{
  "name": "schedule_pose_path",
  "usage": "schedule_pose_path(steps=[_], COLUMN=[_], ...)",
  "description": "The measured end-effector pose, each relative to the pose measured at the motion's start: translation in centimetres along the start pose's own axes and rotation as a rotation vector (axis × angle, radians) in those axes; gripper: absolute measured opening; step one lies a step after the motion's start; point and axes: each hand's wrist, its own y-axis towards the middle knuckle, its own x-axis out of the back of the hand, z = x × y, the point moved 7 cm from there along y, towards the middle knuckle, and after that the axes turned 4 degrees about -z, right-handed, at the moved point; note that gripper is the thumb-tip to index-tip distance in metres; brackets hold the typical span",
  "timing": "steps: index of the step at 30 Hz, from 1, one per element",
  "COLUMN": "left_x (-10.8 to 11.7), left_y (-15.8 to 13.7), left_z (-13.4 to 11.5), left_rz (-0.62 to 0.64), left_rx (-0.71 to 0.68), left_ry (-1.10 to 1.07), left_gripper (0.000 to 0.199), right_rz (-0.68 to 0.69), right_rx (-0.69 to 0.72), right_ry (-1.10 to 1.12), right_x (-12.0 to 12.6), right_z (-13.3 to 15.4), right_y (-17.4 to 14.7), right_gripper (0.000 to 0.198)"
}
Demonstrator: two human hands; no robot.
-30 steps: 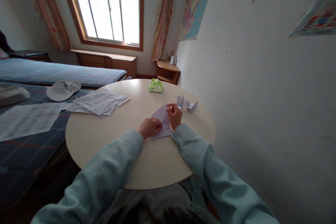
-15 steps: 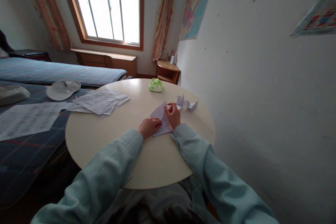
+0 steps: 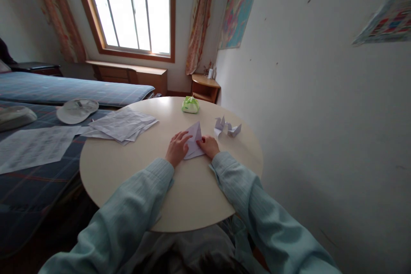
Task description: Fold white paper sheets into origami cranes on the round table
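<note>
A sheet of white paper [image 3: 194, 133], folded to a pointed shape, lies on the round table [image 3: 128, 180] with its tip away from me. My left hand [image 3: 178, 147] rests at its left edge, fingers spread apart over the paper. On the other side, my right hand [image 3: 209, 146] pinches the right edge between thumb and fingers. The underside of the fold is hidden. Beyond my right hand stand two small folded paper figures [image 3: 233, 130], close together.
A green tissue pack [image 3: 190, 105] sits at the table's far side. Loose paper sheets [image 3: 123, 123] overlap the left edge. A white cap [image 3: 77, 110] and a printed sheet [image 3: 38, 145] lie on the bed [image 3: 19, 197]. The wall [image 3: 305, 137] runs along the right.
The paper has turned and now looks narrower, its tip pointing away from me. My left hand has moved up and spread its fingers; my right hand has shifted lower along the edge.
</note>
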Motion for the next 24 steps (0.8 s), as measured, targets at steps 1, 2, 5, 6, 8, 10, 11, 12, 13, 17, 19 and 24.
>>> schedule_pose_path(steps=[1,2,5,6,8,10,11,12,13,17,19,24], left_x=[0.2,0.4,0.1,-0.1,-0.5,-0.5,-0.5,-0.3,-0.2,0.2,0.2,0.2], left_y=[0.0,0.1,0.0,0.0,-0.1,-0.1,-0.1,-0.1,-0.1,0.1,0.1,0.2], left_z=[0.6,1.2,3.0,3.5,4.2,4.5,4.5,4.4,4.3,4.0,3.9,3.8], left_rz=[-0.045,-0.081,-0.114,-0.111,-0.103,-0.097,-0.097,-0.101,-0.105,-0.103,-0.099,-0.09], left_rx=[0.048,0.1,0.253,0.305,0.391,0.44,0.451,0.455,0.455,0.443,0.44,0.435], left_ry=[-0.028,-0.06,-0.179,-0.215,-0.272,-0.306,-0.312,-0.313,-0.31,-0.294,-0.294,-0.29], left_gripper=[0.044,0.045,0.041,0.039,0.034,0.031,0.03,0.029,0.028,0.022,0.019,0.023], right_rz=[-0.001,-0.001,-0.002,-0.001,-0.001,0.002,0.003,0.004,0.003,-0.012,-0.018,-0.021], right_rx=[0.005,0.011,0.02,0.024,0.03,0.042,0.05,0.059,0.067,0.075,0.065,0.046], right_ry=[0.006,0.013,0.019,0.017,0.013,0.013,0.014,0.016,0.019,0.026,0.039,0.1], right_x=[0.0,-0.1,-0.1,-0.2,-0.2,-0.2,-0.2,-0.3,-0.3,-0.3,-0.2,0.0], right_z=[0.0,0.0,0.0,0.0,0.1,0.2,0.2,0.3,0.4,0.4,0.3,0.3], right_y=[0.0,0.0,0.1,0.1,0.1,0.1,0.1,0.1,0.1,0.1,0.1,0.0], right_gripper=[0.02,0.02,0.019,0.019,0.019,0.019,0.019,0.019,0.019,0.017,0.015,0.014])
